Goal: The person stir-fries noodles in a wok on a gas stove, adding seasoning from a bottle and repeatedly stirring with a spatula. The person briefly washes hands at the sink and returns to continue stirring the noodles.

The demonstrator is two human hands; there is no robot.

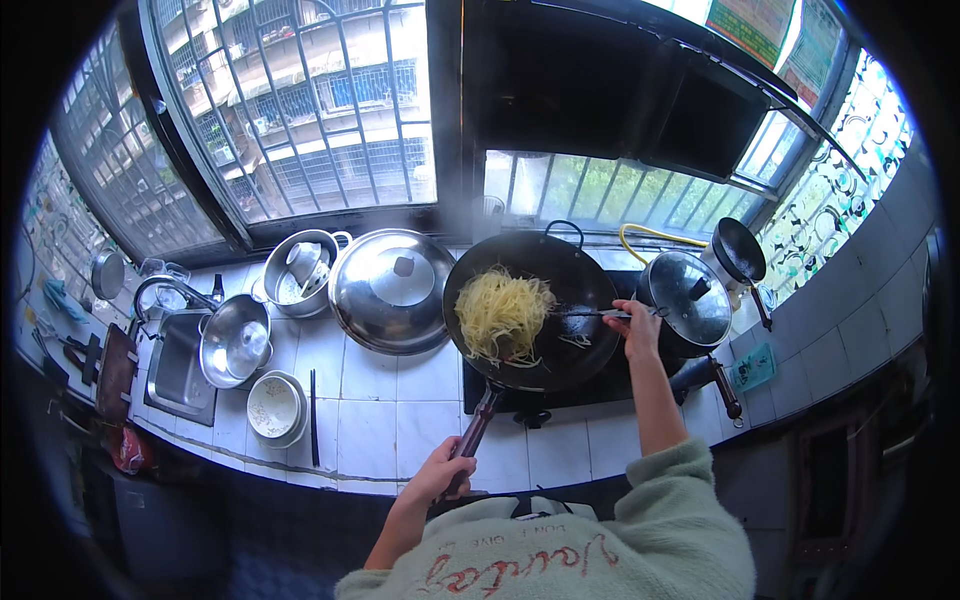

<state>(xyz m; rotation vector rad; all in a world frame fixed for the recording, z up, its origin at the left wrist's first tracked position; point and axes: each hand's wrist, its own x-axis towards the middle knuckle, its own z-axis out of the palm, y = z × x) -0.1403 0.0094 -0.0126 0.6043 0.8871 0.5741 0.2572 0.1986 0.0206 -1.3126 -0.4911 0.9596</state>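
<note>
The left hand (442, 472) is wrapped around the dark brown handle (483, 412) of a wide, round black wok (590, 348), near the front edge of the counter (430, 415); the right hand (634, 325) has its fingers closed on a slim metal cooking utensil (592, 313), which reaches into the wok from the right. A heap of thin, pale yellow shreds (503, 308) lies in the left half of the wok, a few strands apart toward the middle; the wok sits on the black stove (600, 408), right of the counter's middle. A domed, silver metal lid (375, 315) rests just left of the wok, toward the back edge; a round, glass-lidded black pan (690, 305) stands just right of it; stacked white bowls (274, 405) and dark, slender chopsticks (314, 420) lie toward the counter's front left.
</note>
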